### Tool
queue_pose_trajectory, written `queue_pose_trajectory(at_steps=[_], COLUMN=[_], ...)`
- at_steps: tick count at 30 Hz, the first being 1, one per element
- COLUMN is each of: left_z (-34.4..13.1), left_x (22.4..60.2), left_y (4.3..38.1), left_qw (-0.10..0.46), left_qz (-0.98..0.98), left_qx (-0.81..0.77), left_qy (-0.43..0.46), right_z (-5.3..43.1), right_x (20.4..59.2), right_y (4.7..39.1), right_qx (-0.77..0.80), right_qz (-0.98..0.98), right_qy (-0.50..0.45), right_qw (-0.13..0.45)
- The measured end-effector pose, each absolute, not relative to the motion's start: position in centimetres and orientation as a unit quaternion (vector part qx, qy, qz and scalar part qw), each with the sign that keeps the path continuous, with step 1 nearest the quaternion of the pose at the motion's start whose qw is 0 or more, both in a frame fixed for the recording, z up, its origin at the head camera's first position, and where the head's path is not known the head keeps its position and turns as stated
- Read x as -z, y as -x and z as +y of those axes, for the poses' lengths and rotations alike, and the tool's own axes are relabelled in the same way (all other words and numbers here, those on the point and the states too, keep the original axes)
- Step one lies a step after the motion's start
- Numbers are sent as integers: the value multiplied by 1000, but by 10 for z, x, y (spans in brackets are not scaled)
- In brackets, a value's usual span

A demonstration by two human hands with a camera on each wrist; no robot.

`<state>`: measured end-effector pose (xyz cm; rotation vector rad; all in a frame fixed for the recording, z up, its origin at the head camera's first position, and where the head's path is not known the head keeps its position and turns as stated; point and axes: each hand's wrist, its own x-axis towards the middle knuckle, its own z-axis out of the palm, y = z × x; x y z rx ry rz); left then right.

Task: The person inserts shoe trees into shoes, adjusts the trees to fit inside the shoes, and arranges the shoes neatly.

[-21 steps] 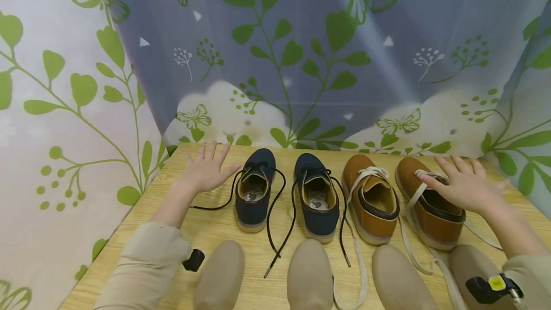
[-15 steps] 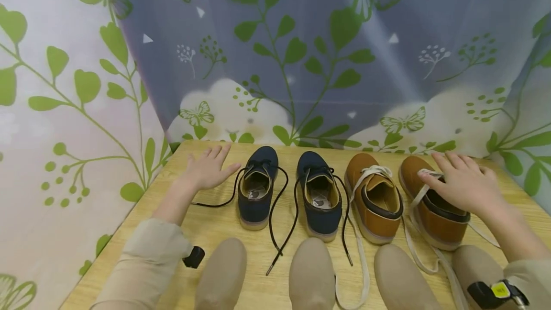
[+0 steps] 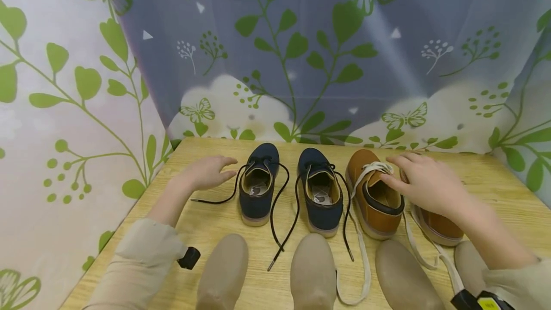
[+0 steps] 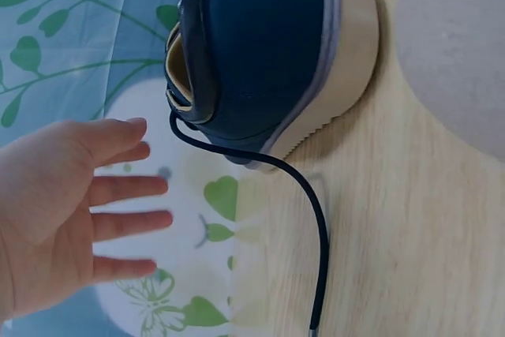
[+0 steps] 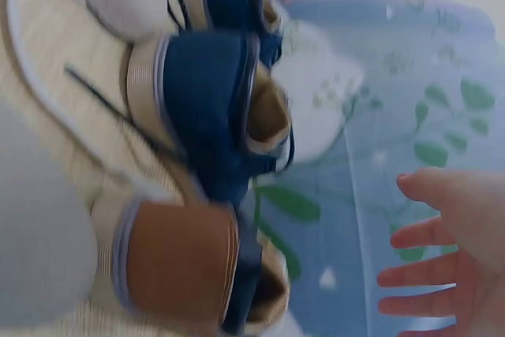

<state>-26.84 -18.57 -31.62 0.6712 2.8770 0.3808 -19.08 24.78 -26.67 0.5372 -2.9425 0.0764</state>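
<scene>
Fingers apart, our left hand (image 3: pixel 207 173) hovers beside a navy shoe (image 3: pixel 257 208), with room before the surface's (image 3: pixel 286 152) far edge; our right hand (image 3: pixel 430 186), likewise, above brown shoes (image 3: pixel 380 227).

The navy shoes (image 3: pixel 255 207) look like matt cloth, with a dark collar (image 4: pixel 196 49) that has the faint sheen of smooth leather. The pale sole (image 4: pixel 355 37) seems rubbery and dull, ridged along part of its edge. A black lace (image 4: pixel 322 250) reads as cord, its tip (image 4: pixel 313 332) metallic. The brown shoes (image 3: pixel 380 225) appear smooth and leathery (real or imitation, the eye cannot tell), and their off-white laces (image 3: pixel 367 271) are flat, matt fabric. The table (image 3: pixel 211 219) shows light wood grain with a soft gloss. The rounded beige pieces (image 3: pixel 313 267) are smooth and matt; the sleeve (image 3: pixel 125 271) is creased cloth.
</scene>
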Motion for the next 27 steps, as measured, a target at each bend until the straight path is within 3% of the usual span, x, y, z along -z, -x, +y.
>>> queue_pose_trajectory(at_steps=[14,27], left_z=[-179,-179], left_x=[326,330], left_y=[256,257], left_qw=[19,22], left_qz=[941,941], left_qx=[-94,-101], left_qy=[-323,-323], right_z=[176,100], right_x=[282,288], right_y=[160,142], right_qx=[-61,-62], right_qz=[-935,-894], right_qy=[-332,-441], right_qw=[111,49])
